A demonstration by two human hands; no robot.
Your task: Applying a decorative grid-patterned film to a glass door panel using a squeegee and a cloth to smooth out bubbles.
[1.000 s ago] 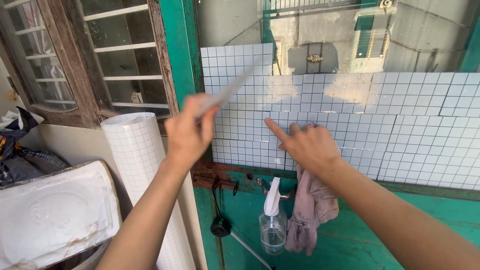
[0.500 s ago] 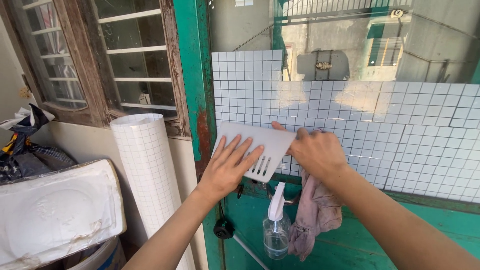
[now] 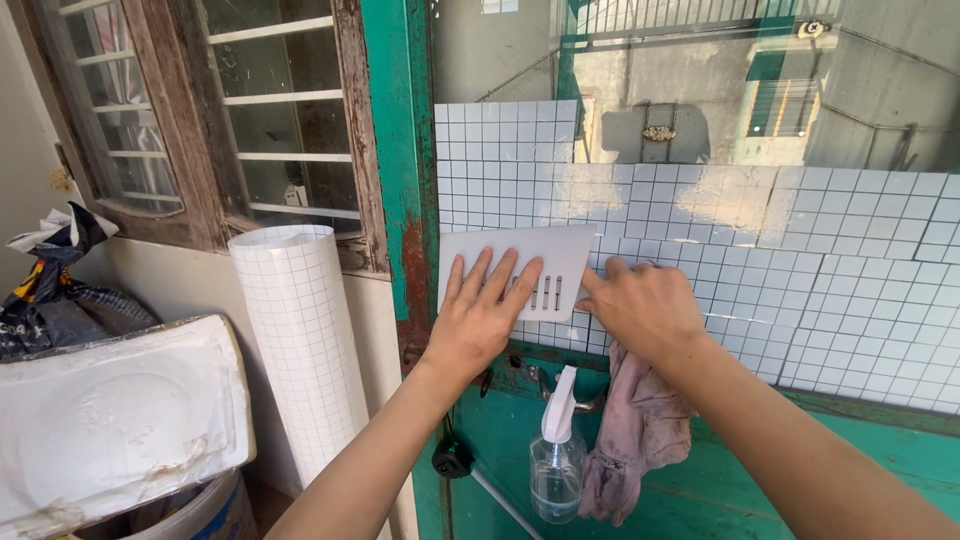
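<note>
Two hands press a white plastic squeegee (image 3: pixel 520 272) flat against the grid-patterned film (image 3: pixel 700 230) on the window glass. Left hand (image 3: pixel 478 318): fingers spread apart, lying on squeegee. Right hand (image 3: pixel 645 308): fingers together, gripping its right edge. Spray bottle (image 3: pixel 557 462) and pink cloth (image 3: pixel 632 440) hang just below.

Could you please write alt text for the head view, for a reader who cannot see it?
The left hand presses a white slotted squeegee card flat against white grid film on a window; the right hand steadies its edge. A spray bottle and cloth hang below.
</note>
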